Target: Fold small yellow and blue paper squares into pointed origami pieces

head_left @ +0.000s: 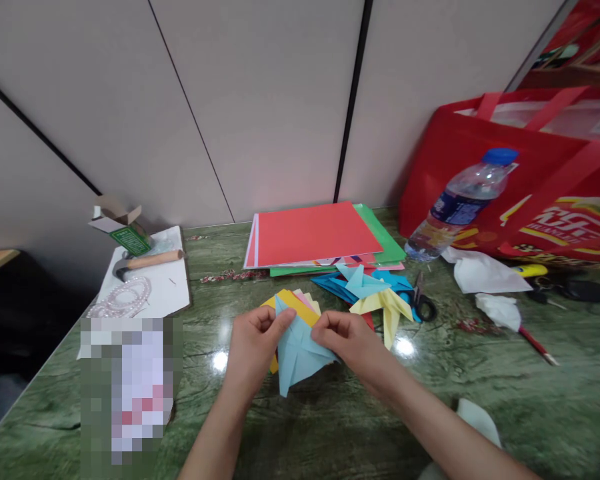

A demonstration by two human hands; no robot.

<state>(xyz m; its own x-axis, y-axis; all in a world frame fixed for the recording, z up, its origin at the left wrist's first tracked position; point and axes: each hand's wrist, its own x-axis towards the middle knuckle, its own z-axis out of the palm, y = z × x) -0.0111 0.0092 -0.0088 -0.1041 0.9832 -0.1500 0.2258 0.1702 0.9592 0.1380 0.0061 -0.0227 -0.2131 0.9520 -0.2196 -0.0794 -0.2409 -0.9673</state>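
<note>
Between my two hands is a light blue folded paper pinwheel, its pointed flaps spread out. My left hand pinches its upper left part between thumb and fingers. On the upper right, my right hand grips the same paper with thumb and forefinger. Just behind it lie yellow, pink and cream folded papers, partly hidden by the blue piece and my hands. Beyond my right hand is a heap with a pale blue folded paper and a pale yellow folded paper, beside black-handled scissors.
Coloured paper sheets are stacked against the wall. A water bottle leans by a red bag. At left, a white board bears a hammer, a green box and beaded strands. Crumpled tissue lies right.
</note>
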